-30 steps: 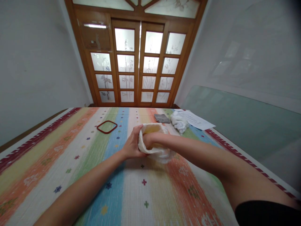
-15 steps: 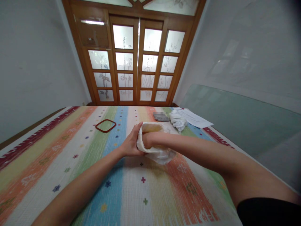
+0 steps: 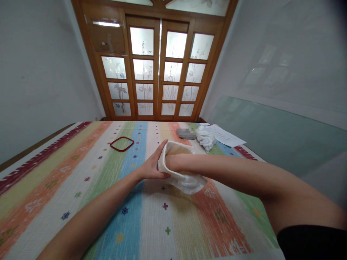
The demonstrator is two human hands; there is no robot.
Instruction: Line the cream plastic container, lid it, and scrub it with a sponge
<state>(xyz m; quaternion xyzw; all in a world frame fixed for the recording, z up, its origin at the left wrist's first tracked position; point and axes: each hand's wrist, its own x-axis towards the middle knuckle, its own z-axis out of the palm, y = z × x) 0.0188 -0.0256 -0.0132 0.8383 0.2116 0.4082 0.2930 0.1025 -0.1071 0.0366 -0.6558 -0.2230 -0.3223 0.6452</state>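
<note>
A soft white bag (image 3: 187, 183) is held up over the striped bedspread, with its mouth turned toward me. My left hand (image 3: 154, 164) grips its left rim, thumb along the upper edge and fingers around the outside. My right hand (image 3: 173, 162) reaches through the mouth into the bag. Its fingers are hidden inside, so I cannot see whether they hold anything. Inside the upper rim the lining looks cream-coloured.
On the striped bedspread (image 3: 108, 187), a dark red rounded frame (image 3: 121, 144) lies to the left. Farther back on the right are a flat grey item (image 3: 187, 136), partly blurred, a crumpled white cloth or bag (image 3: 206, 138) and printed paper (image 3: 226, 135). A pale green headboard-like panel (image 3: 271, 133) borders the right.
My right hand has pushed a little deeper into the bag, and the bag's lower part bulges farther right and down. My left hand keeps its hold on the rim.
</note>
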